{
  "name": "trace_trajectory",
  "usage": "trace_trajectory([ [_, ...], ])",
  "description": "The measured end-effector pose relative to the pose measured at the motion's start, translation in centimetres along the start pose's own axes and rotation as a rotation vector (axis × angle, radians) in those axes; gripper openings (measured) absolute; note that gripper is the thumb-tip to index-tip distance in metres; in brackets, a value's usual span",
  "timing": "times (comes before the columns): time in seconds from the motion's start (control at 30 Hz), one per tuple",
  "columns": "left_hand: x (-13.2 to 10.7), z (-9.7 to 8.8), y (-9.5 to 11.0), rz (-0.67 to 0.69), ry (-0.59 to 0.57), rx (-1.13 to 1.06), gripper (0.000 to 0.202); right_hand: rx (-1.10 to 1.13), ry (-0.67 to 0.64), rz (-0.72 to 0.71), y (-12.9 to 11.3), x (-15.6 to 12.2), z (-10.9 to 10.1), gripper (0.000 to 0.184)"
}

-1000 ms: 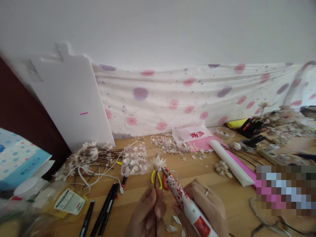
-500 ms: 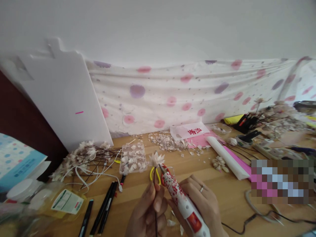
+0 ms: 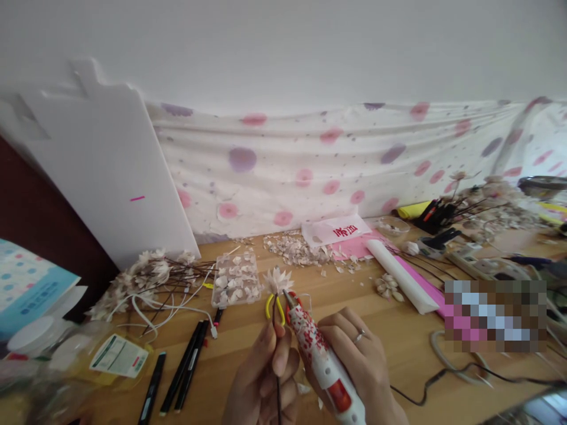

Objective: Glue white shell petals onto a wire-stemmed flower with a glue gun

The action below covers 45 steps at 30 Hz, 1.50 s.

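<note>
Between the thumb and fingers of my left hand [image 3: 270, 369] is the dark thin stem of a pale handmade flower [image 3: 278, 280], held upright with its petals spread at the top. My right hand [image 3: 357, 360] is wrapped around a white glue gun [image 3: 316, 351] with red speckles and a red switch. The gun's metal tip is at the underside of the bloom, beside the stem; whether it touches cannot be made out. Yellow-and-red handles of a tool [image 3: 274, 309] lie on the table just behind the stem, partly hidden by the flower and the gun.
A clear compartment box [image 3: 237, 280] holds pale petals, with loose petals [image 3: 296, 249] scattered behind. Black markers [image 3: 191, 366], a white cable [image 3: 172, 308] and finished flowers [image 3: 150, 274] lie left. A white roll [image 3: 401, 276], petal cluster [image 3: 388, 286] and dark cord [image 3: 432, 386] lie right.
The whole view has shifted slightly, so everything sits a little further left and up. My hands keep the same hold, with the gun tip still near the base of the flower.
</note>
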<state>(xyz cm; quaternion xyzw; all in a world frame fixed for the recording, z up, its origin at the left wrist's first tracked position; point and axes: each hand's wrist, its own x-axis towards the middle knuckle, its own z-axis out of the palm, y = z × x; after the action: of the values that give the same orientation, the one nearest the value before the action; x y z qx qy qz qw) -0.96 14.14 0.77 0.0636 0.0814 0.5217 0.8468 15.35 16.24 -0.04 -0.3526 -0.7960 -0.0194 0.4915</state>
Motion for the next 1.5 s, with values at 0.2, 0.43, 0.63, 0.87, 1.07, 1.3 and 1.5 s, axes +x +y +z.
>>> trace_trajectory([
  [0.2,0.0,-0.1,-0.1,-0.014,-0.020,0.025,0.010,-0.040,0.010,-0.005,-0.2,-0.3,-0.2,0.023],
  [0.43,0.0,-0.4,-0.3,-0.059,-0.098,0.071,0.014,-0.023,0.006,-0.017,-0.1,-0.6,0.0,0.029],
  [0.63,0.4,-0.1,-0.2,-0.013,-0.100,-0.020,0.010,0.004,0.024,-0.010,0.1,-0.6,0.2,0.025],
  [0.87,0.7,0.1,0.3,-0.027,-0.110,-0.079,0.009,0.028,0.009,0.006,0.3,-0.4,0.6,0.027],
  [1.07,0.9,0.4,1.1,-0.094,-0.061,-0.055,0.007,0.006,-0.030,-0.028,0.8,0.5,0.5,0.027],
  [1.3,1.5,-0.1,1.7,-0.050,-0.096,-0.155,0.007,0.035,-0.033,-0.020,1.1,0.9,1.6,0.022],
  [1.5,1.5,0.3,3.2,-0.076,-0.059,-0.155,0.006,0.087,-0.069,0.031,1.8,0.6,2.8,0.013],
])
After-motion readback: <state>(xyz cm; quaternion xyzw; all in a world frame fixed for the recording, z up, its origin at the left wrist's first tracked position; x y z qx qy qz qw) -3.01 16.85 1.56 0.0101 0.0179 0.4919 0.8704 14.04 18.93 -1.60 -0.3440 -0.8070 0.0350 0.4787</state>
